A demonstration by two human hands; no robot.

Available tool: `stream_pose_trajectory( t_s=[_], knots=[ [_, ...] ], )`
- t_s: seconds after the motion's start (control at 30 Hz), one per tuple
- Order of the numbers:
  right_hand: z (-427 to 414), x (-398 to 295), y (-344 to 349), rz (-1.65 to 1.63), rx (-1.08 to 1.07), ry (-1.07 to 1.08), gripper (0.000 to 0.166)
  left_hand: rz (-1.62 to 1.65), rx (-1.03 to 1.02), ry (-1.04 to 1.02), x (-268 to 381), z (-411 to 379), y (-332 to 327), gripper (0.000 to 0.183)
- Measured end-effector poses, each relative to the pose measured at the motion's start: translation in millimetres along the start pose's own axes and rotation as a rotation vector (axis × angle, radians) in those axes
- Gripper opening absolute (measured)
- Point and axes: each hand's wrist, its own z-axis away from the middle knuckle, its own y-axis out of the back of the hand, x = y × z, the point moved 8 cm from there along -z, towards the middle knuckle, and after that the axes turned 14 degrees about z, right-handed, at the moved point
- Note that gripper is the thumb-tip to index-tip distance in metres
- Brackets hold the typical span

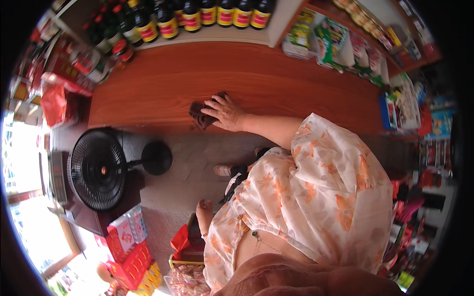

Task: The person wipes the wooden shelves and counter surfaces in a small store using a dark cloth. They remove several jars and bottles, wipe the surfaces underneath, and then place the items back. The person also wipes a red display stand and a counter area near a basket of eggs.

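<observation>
In the head view, a reddish-brown wooden counter point(163, 81) stretches across the upper middle. On it, near the edge on my side, my right hand point(226, 113) presses on a bunched dark brown cloth point(202, 115), with the fingers spread over it. Part of the cloth is hidden under the fingers. My left hand point(204, 209) hangs low beside my body, away from the counter; it seems to hold nothing, and its fingers look loosely curled.
Dark bottles point(192, 16) with yellow and red labels line a shelf behind the counter. Packets point(329, 40) fill a rack at upper right. A black standing fan point(98, 170) is at the left. Red boxes point(129, 262) stand at lower left, near a bin of wrapped goods point(189, 279).
</observation>
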Motion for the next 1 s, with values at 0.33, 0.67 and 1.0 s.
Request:
stream_pose_trajectory(
  t_s=[0.33, 0.67, 1.0],
  knots=[
    [240.2, 209.0, 39.8, 0.155, -0.09, -0.583, 0.062, -0.245, -0.186, -0.244, 125.7, -23.6, -84.8, 0.044],
    [588.4, 394.4, 93.0, 0.572, -0.148, -1.813, 0.057, -0.338, -0.39, -0.188, 160.7, 8.9, -191.8, 0.045],
    [313.6, 269.9, 99.4, 0.21, 0.051, -0.714, 0.053, -0.206, -0.383, -0.764, 380.4, 53.7, -267.3, 0.027]
  ],
)
